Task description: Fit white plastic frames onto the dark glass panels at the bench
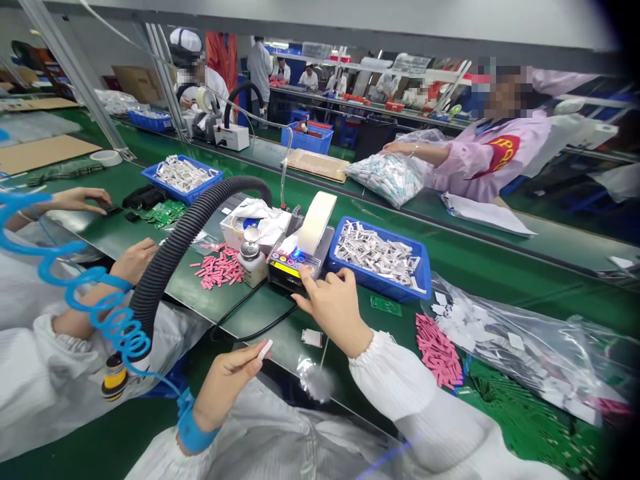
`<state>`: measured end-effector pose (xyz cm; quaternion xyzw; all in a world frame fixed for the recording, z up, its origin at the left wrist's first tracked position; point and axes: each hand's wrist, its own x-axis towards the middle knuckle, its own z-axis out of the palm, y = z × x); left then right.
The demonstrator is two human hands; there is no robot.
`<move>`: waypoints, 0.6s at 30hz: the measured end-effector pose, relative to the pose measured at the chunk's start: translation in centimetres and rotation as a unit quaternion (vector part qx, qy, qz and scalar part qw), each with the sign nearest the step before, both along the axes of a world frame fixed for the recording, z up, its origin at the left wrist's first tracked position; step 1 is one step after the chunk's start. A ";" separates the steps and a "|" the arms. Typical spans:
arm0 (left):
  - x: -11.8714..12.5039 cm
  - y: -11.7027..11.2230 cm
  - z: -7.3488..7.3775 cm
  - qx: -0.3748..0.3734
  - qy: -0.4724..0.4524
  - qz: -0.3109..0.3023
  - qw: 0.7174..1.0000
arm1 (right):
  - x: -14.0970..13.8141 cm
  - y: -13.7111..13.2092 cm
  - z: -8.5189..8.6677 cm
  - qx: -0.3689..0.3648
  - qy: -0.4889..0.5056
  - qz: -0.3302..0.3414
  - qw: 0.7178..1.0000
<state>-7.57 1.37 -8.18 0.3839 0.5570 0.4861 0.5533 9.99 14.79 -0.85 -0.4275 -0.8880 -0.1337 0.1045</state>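
Observation:
My left hand point(227, 383), with a blue wrist strap point(197, 430) on it, is closed in a pinch on a small white piece point(265, 349) near the table's front edge. My right hand point(337, 307) reaches forward, its index finger on the button panel of a small tape dispenser point(295, 263) with a lit blue light. Nothing shows in that hand, and its fingers are apart. A roll of cream tape point(318, 220) stands on the dispenser. Left of it is a white bottle with a metal cap point(252, 263). Below my right hand lies a small white-and-silver part point(313, 338).
Blue bins of white parts point(427, 267) stand behind. Pink strips point(217, 268), green circuit boards point(530, 413) and a clear bag point(525, 340) lie around. A black hose point(185, 233) and coiled blue cord point(95, 307) cross the left. A co-worker's hands point(135, 260) work there; another person point(505, 147) stands opposite.

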 end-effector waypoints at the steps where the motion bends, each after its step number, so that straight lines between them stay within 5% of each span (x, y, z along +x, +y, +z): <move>1: 0.1 0.0 -0.2 -0.004 -0.016 0.005 1.000 | 0.0 0.2 0.0 0.006 -0.017 0.020 1.000; 18: 2.6 -0.5 0.8 -0.001 -0.134 0.047 0.990 | 0.2 1.3 1.3 0.054 -0.085 0.139 0.985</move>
